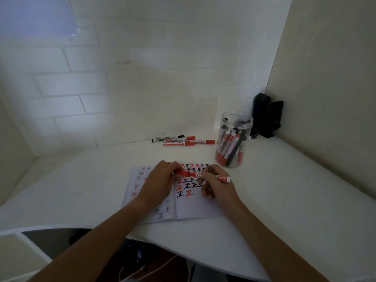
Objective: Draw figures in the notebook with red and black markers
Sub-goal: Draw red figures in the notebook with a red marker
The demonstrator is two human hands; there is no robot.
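Note:
An open notebook (195, 208) lies on the white desk, its right page filled at the top with red and black star shapes and 正-like figures. Above that page I hold a red marker (220, 177) horizontally. My right hand (215, 185) grips its white labelled barrel. My left hand (157, 182) pinches the red cap (182, 173) at the marker's left end. Whether the cap is fully seated or slightly off I cannot tell. The left page shows fainter star figures, partly hidden under my left hand.
Several red and black markers (183, 140) lie by the tiled wall behind the notebook. A clear plastic jar (234, 139) with more markers stands at the right rear. A black object (266, 117) sits in the corner. The desk's curved front edge (183, 255) is near me.

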